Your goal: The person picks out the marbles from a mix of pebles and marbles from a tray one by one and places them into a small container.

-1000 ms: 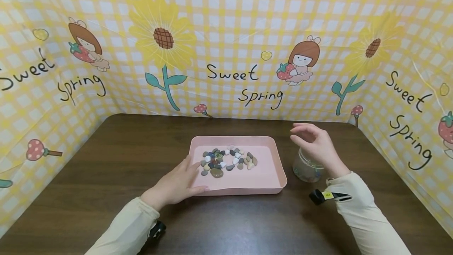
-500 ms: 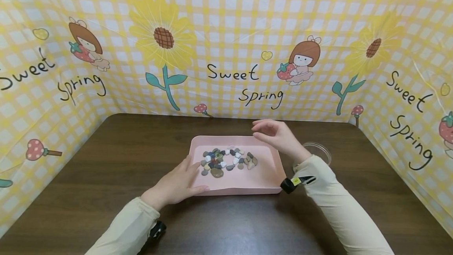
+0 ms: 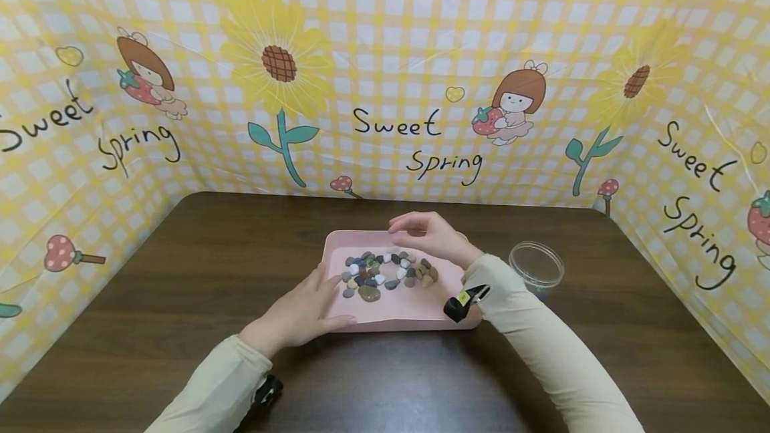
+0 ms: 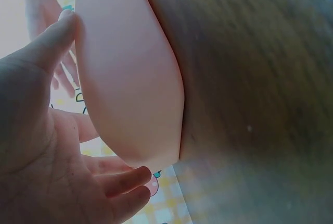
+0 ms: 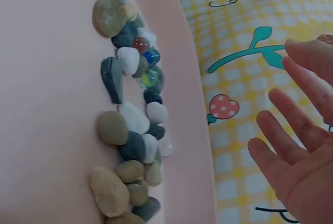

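A shallow pink tray holds several pebbles in grey, white and tan, arranged partly in a ring. Among them in the right wrist view lie a red marble, a blue marble and a green one. My left hand rests on the tray's left front corner, fingers spread, thumb on the rim. Above the tray's back part hovers my right hand, thumb and index finger close together, the other fingers extended in the right wrist view. Whether something small sits between those two fingertips cannot be seen.
A clear round jar stands right of the tray, partly behind my right sleeve. Brown wooden table surrounds the tray. A yellow checked cloth hangs behind and along the sides.
My right hand has moved left, from over the jar to over the tray's back part, uncovering the jar's rim. The left hand and the tray have stayed in place.
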A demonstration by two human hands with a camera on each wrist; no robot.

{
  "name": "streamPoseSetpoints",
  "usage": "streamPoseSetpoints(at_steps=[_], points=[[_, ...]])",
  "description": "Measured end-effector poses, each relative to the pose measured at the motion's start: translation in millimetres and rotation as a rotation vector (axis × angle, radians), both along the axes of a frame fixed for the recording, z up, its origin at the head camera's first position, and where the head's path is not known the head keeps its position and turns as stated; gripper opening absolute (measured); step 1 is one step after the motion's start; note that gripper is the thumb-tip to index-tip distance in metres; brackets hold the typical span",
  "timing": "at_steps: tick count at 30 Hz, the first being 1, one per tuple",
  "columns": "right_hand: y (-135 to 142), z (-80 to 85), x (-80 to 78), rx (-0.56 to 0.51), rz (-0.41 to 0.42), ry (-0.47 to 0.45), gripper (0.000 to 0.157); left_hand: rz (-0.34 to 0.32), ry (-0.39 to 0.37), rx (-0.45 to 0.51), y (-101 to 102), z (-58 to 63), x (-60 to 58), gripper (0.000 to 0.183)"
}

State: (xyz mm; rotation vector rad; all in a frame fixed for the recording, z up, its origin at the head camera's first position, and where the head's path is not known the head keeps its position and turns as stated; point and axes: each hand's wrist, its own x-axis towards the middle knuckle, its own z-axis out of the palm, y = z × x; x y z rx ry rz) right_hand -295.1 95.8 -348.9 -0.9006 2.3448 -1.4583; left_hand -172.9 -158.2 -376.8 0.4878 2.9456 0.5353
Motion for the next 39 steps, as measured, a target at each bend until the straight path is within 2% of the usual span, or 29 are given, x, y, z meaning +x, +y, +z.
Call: streamPoseSetpoints(at_steps=[6, 12, 22, 31, 39], points=[[-10, -7.8, -5.9, 0.027, 0.004, -0.045, 0.029, -0.007, 0.018, 0.002, -1, 0.3, 0.9, 0.082], [-19, -15.8, -11.5, 0.063, 0.009, -0.054, 0.031, -0.004, 0.016, 0.002, -1, -0.2, 0.4, 0.082], [-23, -30.9, -19.2, 0.142, -0.015, -0.080, 0.025, -0.003, 0.005, 0.003, 0, -0.2, 0.3, 0.082], [-28, -42.7, -22.6, 0.206, 0.058, -0.013, 0.020, -0.016, 0.014, -0.003, 0, 2.4, 2.1, 0.081], [-33, -47.6, -21.8, 0.255, 0.051, 0.008, 0.017, -0.024, 0.029, 0.000, 0, 1.7, 1.7, 0.081]])
